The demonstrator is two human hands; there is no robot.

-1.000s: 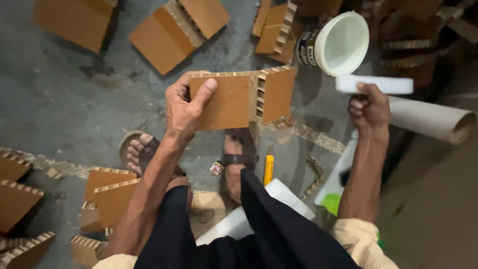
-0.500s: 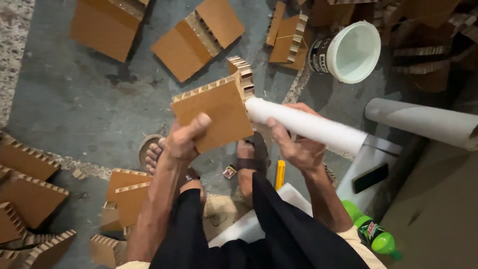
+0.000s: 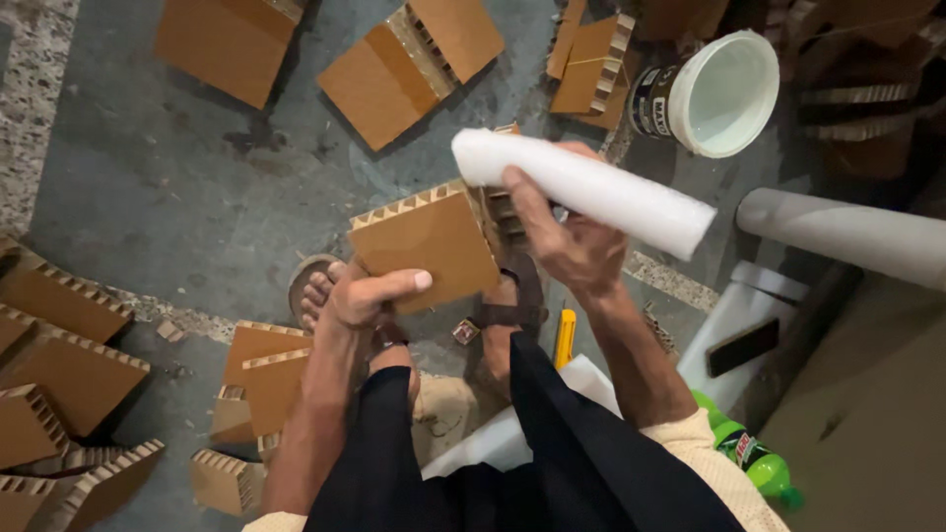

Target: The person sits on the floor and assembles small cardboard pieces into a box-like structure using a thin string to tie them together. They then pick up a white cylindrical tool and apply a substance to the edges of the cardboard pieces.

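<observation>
Honeycomb cardboard piece (image 3: 426, 241) sits mid-frame, pinched at its 7 o'clock corner by the left hand (image 3: 360, 296); it looks light, stiff, crushable at the edges. Right hand (image 3: 572, 241), at its 3 o'clock, wraps a soft white foam roll (image 3: 591, 192)

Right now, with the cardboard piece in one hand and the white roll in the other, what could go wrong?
1. The left hand pinches the honeycomb cardboard piece only at its lower edge; it might tip or slip.
2. The right hand grips the white roll off-centre, so the long end could swing into the open white bucket.
3. Cardboard pieces lie around the sandalled feet: a possible trip hazard.
</observation>
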